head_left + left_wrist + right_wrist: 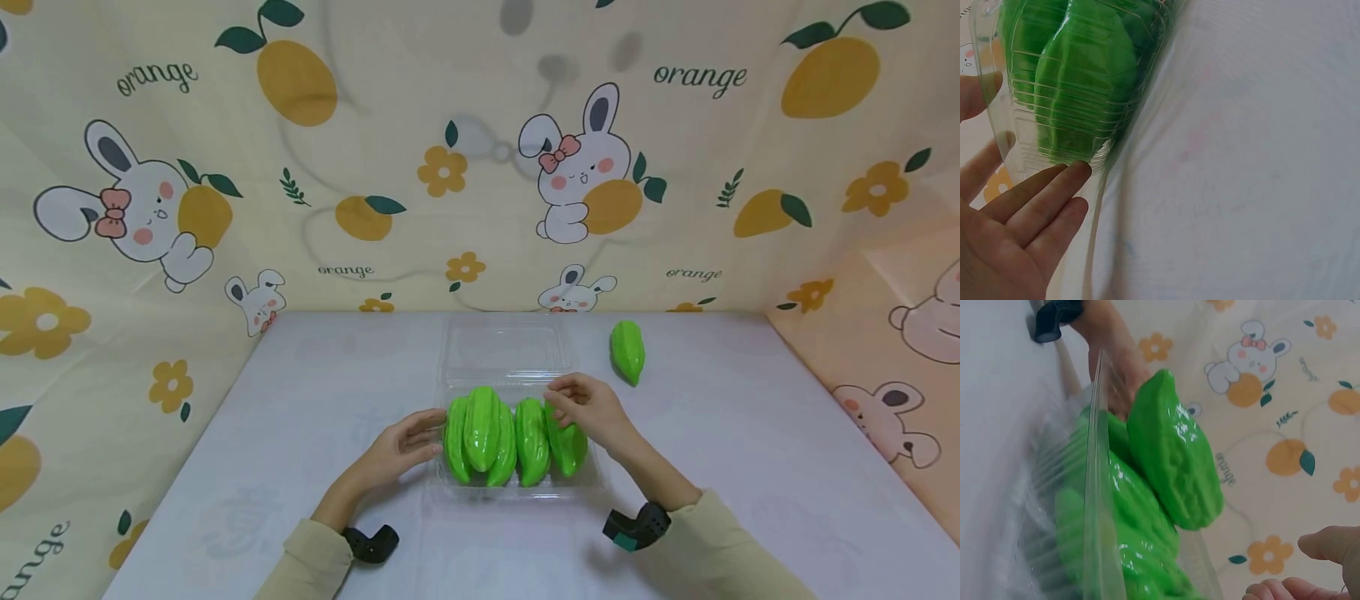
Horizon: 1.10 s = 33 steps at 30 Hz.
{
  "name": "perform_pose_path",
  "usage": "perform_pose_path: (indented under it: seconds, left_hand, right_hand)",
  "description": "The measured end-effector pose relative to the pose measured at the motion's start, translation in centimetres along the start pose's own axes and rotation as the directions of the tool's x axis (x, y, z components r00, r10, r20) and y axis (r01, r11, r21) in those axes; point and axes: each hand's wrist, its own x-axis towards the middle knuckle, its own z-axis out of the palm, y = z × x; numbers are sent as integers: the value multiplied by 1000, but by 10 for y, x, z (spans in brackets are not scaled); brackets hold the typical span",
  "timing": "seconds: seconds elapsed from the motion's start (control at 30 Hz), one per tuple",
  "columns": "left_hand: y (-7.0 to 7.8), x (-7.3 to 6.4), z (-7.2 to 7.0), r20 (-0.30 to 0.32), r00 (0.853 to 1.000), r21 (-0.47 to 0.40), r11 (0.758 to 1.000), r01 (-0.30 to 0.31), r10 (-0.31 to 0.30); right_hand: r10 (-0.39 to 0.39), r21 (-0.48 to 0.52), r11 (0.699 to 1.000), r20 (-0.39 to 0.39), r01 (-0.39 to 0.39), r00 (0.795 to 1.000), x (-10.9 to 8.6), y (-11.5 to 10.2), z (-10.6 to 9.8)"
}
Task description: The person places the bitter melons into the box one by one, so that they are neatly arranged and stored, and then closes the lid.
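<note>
Several glossy, ridged green bitter melons (532, 442) lie side by side in a clear plastic box (517, 492). One melon (1175, 456) rests on top of the others toward the left. My left hand (401, 447) is at the box's left side, its extended fingertips touching the clear wall in the left wrist view. Over the rightmost melon (572, 452) hovers my right hand (594, 410), covering its upper end in the head view. In the right wrist view its thumb (1329, 544) and fingers are parted, with nothing between them.
The box's clear hinged lid (502, 348) lies folded back behind it. Another green melon (627, 352) lies on the white tabletop (337, 375) at the back right. A patterned cloth (420, 100) stands behind and along both sides.
</note>
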Motion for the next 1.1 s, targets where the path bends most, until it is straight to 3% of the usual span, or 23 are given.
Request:
perform_pose_path:
  seconds: [0.43,0.87,1.1]
  left_hand:
    - [-1,1,0,0,1000,5,1000,-6,6]
    - [-1,2,0,-5,1000,11,1000,-15,15]
    - [0,1,0,-4,1000,5,1000,-1,1]
  right_hand:
    - [23,-47,999,-73,-26,997,6,9,-19]
    - [67,-72,994,-156,-79,985,18,36,-41]
    - [108,-78,989,-219,-128,970,24,51,-52]
